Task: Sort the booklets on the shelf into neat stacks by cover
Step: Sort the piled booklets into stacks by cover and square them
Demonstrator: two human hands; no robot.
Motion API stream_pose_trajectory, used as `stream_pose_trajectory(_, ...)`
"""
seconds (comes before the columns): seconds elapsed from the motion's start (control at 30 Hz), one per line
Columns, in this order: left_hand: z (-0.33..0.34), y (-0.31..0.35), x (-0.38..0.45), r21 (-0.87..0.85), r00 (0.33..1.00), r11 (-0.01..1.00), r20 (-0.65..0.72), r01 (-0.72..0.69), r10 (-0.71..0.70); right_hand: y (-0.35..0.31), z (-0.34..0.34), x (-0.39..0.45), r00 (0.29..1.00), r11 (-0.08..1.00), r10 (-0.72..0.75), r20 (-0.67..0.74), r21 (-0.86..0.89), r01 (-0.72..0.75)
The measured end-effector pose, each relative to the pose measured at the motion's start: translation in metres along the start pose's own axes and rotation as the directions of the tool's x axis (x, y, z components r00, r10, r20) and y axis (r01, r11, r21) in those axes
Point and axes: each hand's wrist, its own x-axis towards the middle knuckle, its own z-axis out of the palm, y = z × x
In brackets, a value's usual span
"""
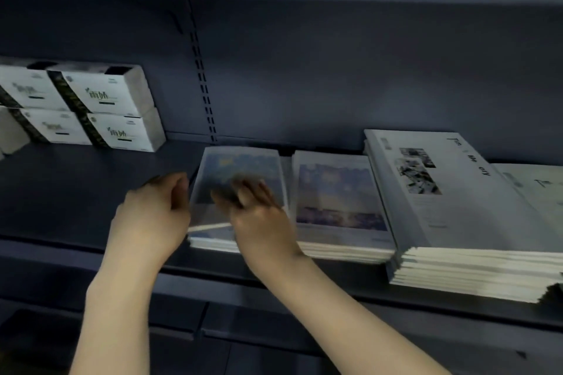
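Several stacks of booklets lie on the dark shelf (pixel 76 192). The leftmost stack (pixel 237 167) has a blue picture cover, and my right hand (pixel 259 216) lies on top of it with its fingers spread over the cover. My left hand (pixel 152 216) is at this stack's left edge with fingers curled; blur hides whether it holds the edge. Right of it sits a second blue-cover stack (pixel 338 198). A taller stack of white booklets with photos (pixel 441 192) stands further right, and another white stack (pixel 536 189) shows at the frame's right edge.
White boxes with dark printed bands (pixel 106 109) are stacked two high at the back left of the shelf. A slotted upright (pixel 204 85) runs up the back panel. Another shelf sits overhead and a lower shelf edge (pixel 182 323) runs below.
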Motion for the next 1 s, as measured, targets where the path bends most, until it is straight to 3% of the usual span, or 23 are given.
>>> stream_pose_trajectory(0.23, 0.015, -0.012, 0.008, -0.093, 0.995, 0.992, 0.040, -0.085, 0.089, -0.016, 0.021, -0.008, 0.985, 0.994, 0.083, 0.152, -0.077, -0.072)
stream_pose_trajectory(0.43, 0.032, -0.011, 0.015, -0.148, 0.972, 0.987, 0.215, -0.064, 0.095, -0.018, 0.004, 0.001, 0.886, 0.979, 0.202, 0.417, -0.122, -0.165)
stream_pose_trajectory(0.5, 0.036, -0.011, 0.016, -0.157, 0.965, 0.987, 0.250, -0.046, 0.085, -0.020, 0.002, 0.003, 0.906, 0.960, 0.255, 0.339, -0.200, -0.196)
stream_pose_trajectory(0.7, 0.044, -0.005, 0.015, -0.243, 0.966, 0.969, 0.235, -0.051, 0.110, -0.021, 0.005, 0.003, 0.844, 0.930, 0.360, 0.397, -0.226, -0.291)
stream_pose_trajectory(0.77, 0.046, -0.003, 0.015, -0.243, 0.967, 0.967, 0.220, -0.074, 0.129, -0.019, -0.005, 0.003, 0.832, 0.937, 0.350, 0.430, -0.176, -0.303)
stream_pose_trajectory(0.83, 0.049, -0.003, 0.015, -0.229, 0.965, 0.967, 0.203, -0.115, 0.163, -0.012, -0.005, 0.002, 0.813, 0.963, 0.269, 0.515, -0.151, -0.223)
stream_pose_trajectory(0.9, 0.051, -0.004, 0.014, -0.219, 0.967, 0.967, 0.190, -0.128, 0.171, -0.009, -0.012, 0.004, 0.743, 0.963, 0.267, 0.613, -0.157, -0.217)
stream_pose_trajectory(1.0, 0.057, -0.009, 0.016, -0.171, 0.957, 0.977, 0.235, -0.131, 0.170, -0.009, -0.014, 0.001, 0.744, 0.967, 0.238, 0.624, -0.079, -0.243)
